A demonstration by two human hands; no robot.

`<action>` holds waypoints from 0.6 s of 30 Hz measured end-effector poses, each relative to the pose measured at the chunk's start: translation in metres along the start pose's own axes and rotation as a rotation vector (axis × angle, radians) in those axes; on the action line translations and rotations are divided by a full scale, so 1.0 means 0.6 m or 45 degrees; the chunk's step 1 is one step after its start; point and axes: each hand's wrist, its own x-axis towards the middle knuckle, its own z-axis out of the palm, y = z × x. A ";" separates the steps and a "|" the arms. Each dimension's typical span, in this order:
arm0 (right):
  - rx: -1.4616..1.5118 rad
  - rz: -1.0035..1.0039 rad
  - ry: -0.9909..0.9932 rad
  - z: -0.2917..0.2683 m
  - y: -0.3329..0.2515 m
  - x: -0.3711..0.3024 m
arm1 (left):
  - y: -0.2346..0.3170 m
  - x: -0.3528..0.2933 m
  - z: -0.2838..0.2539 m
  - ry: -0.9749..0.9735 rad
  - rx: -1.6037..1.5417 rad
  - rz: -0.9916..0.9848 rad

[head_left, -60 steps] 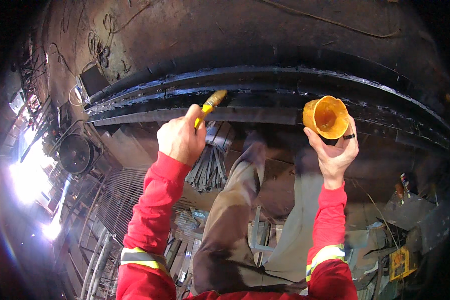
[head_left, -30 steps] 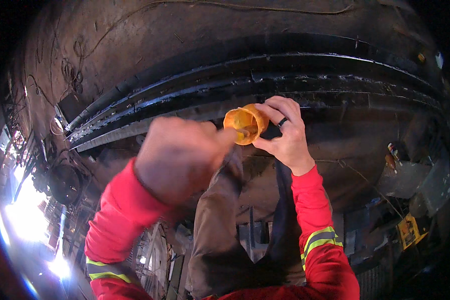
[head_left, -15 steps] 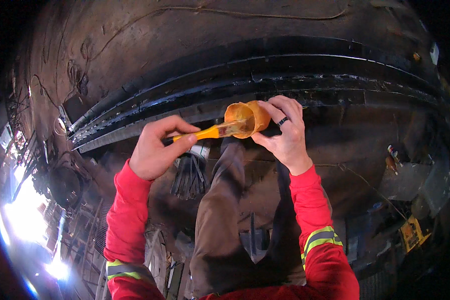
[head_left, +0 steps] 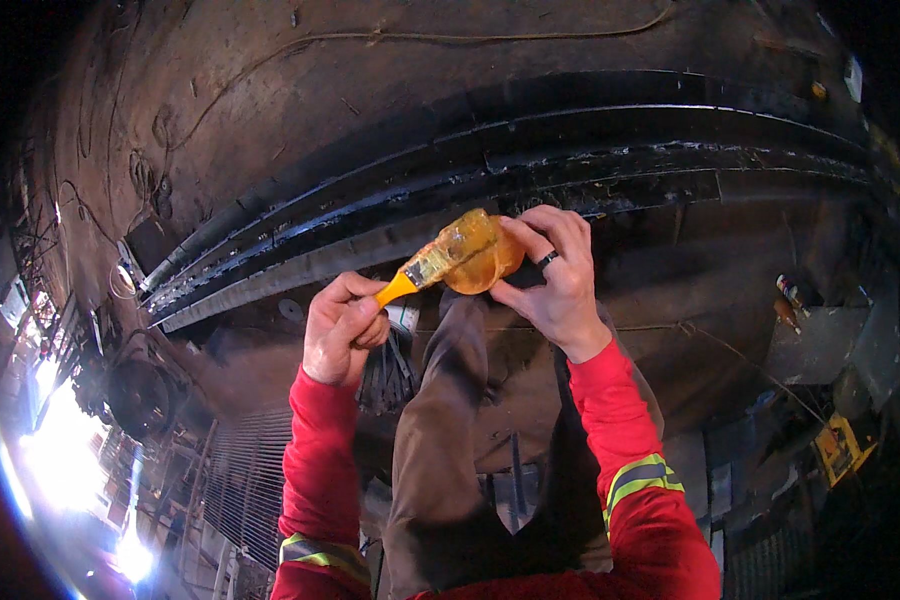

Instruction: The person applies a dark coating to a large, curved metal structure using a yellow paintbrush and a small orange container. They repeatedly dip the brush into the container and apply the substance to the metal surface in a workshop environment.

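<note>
My left hand (head_left: 345,327) is closed round the yellow handle of a paintbrush (head_left: 432,265). Its bristles, coated in something amber, lie over the rim of a small orange cup (head_left: 498,262). The cup is tilted, its mouth partly covered by the brush. My right hand (head_left: 560,278), with a dark ring on one finger, grips the cup from the right between thumb and fingers. Both hands are held up in front of me, above my legs. Beyond them run long dark metal beams (head_left: 610,125), with pale streaks along their edges.
A cable (head_left: 490,39) snakes over the brown ground at the far side. A bundle of dark strips (head_left: 388,372) sits below my left hand. To the left lie a metal grating (head_left: 245,480) and scrap; at right, a grey plate (head_left: 816,345) and a yellow object (head_left: 842,450).
The brush has come up from inside the cup to lie across its rim. My left hand has moved lower and changed its grip on the handle. The cup has shifted slightly left.
</note>
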 end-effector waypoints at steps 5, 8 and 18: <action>0.047 0.028 0.004 -0.001 -0.009 0.004 | 0.006 -0.002 -0.024 0.086 0.026 0.093; 0.124 0.034 0.039 0.002 -0.011 0.006 | 0.010 -0.001 -0.031 0.182 0.098 0.183; 0.089 0.073 -0.015 0.001 0.002 -0.003 | 0.111 -0.035 -0.079 0.165 -0.081 0.693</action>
